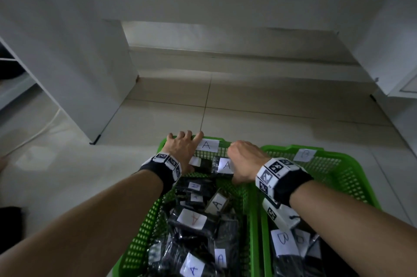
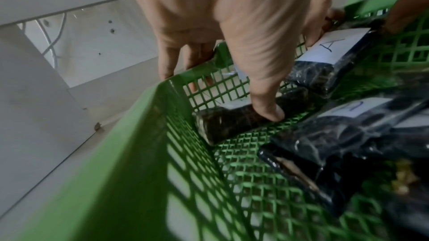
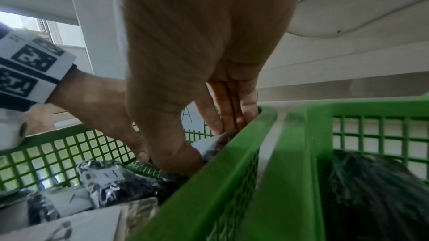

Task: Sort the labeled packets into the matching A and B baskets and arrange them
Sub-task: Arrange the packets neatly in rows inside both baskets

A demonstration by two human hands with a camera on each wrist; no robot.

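Two green baskets — tagged A and B; at least eight A packets — two B packets showing.

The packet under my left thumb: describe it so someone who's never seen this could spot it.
The left green basket is tagged A on its far rim. In its far left corner a dark packet lies on bare mesh under the thumb of the left hand. Unlike the A-labelled packet in the right hand, its label is unreadable.
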